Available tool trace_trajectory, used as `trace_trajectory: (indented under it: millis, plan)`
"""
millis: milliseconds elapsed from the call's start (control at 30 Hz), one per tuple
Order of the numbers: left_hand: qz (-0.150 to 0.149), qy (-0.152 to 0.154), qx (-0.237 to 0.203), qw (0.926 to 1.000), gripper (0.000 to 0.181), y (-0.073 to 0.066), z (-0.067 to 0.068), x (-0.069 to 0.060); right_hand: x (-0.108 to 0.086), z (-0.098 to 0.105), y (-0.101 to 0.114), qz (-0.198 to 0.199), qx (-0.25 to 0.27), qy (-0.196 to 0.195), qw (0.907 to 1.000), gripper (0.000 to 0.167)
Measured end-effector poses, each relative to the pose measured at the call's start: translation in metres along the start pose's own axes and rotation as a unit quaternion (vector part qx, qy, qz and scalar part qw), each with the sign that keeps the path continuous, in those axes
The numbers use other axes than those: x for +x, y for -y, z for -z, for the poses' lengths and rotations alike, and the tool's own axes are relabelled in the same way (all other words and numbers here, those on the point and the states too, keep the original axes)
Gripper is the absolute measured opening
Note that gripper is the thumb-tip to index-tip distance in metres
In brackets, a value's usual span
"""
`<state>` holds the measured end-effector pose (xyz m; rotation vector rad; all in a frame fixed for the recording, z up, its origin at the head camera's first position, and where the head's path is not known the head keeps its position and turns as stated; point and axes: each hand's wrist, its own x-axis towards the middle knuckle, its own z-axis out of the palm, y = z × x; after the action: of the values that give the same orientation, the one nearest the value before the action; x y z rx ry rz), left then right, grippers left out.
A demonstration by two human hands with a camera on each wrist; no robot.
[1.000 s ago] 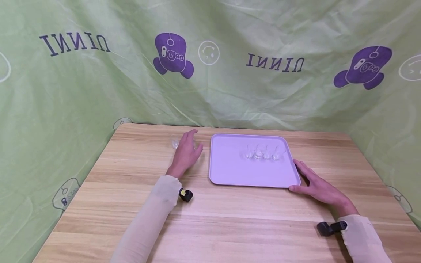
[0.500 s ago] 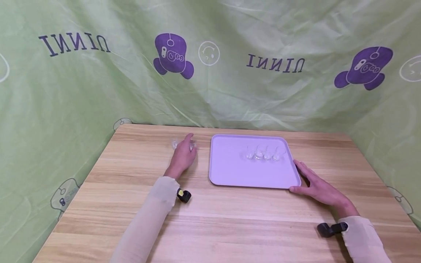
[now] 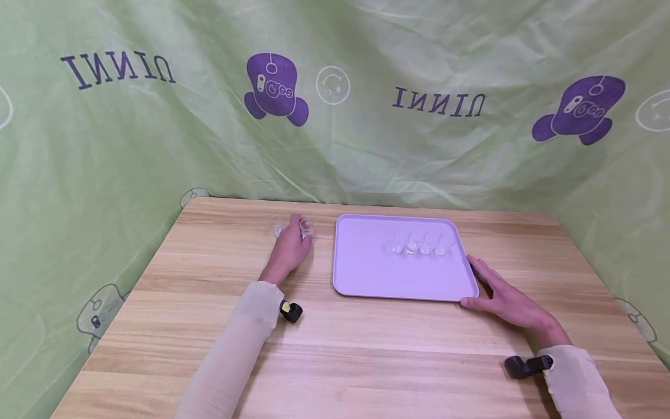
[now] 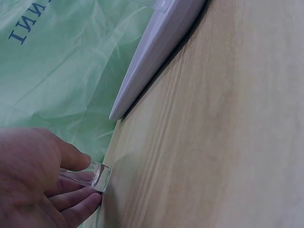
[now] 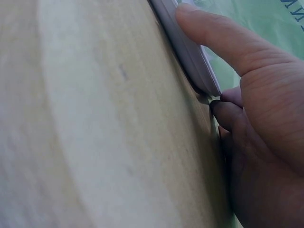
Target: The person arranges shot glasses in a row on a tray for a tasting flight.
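A small clear shot glass (image 3: 306, 227) stands on the table left of the tray. My left hand (image 3: 288, 247) pinches it; in the left wrist view the thumb lies on one side of the glass (image 4: 101, 177) and the fingers on the other. Another clear glass (image 3: 278, 227) is just left of that hand, partly hidden. Several clear glasses (image 3: 425, 247) form a row on the light purple tray (image 3: 366, 273). At the tray's front right corner rests my right hand (image 3: 510, 299), thumb against the front rim and fingers along the right side.
The wooden table (image 3: 366, 361) extends to a green printed cloth (image 3: 356, 157) hanging behind it and along the sides. A black wrist camera (image 3: 293, 312) sits on the left sleeve, another black camera (image 3: 523, 366) on the right.
My left hand has moved slightly left and down onto the glass, its thumb and fingers closing round it. The right hand and tray stay put.
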<state>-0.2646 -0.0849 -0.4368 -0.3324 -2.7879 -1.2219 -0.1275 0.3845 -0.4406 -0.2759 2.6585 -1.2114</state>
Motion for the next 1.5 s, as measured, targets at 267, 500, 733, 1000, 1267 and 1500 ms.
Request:
trace_trajectory:
  millis: [267,500,733,1000,1267,1500]
  plan:
    - [-0.002,-0.003,0.002,1.0000,0.037,0.000,-0.002,0.000,-0.001,0.000,0.000,-0.004,0.011,0.000,0.9999,0.104]
    - [-0.014,-0.011,-0.009,0.9998,0.037,-0.002,-0.002,0.001,-0.003,-0.001,0.000,-0.009,0.013,0.000,0.9999,0.104]
    - [-0.018,-0.015,-0.029,0.9993,0.036,-0.002,-0.004,0.002,-0.003,-0.001,-0.002,-0.010,0.007,-0.001,0.9999,0.104]
    - [-0.029,-0.033,-0.078,0.9960,0.036,-0.006,-0.006,0.003,-0.003,0.000,-0.002,-0.010,0.003,-0.003,0.9999,0.104]
    - [-0.038,-0.007,-0.121,0.9919,0.035,-0.012,-0.009,0.004,-0.001,0.000,0.000,-0.020,0.005,0.003,0.9998,0.104]
    - [-0.053,0.010,-0.134,0.9895,0.034,-0.024,-0.019,0.008,0.001,0.000,0.001,-0.020,0.006,0.005,0.9998,0.104]
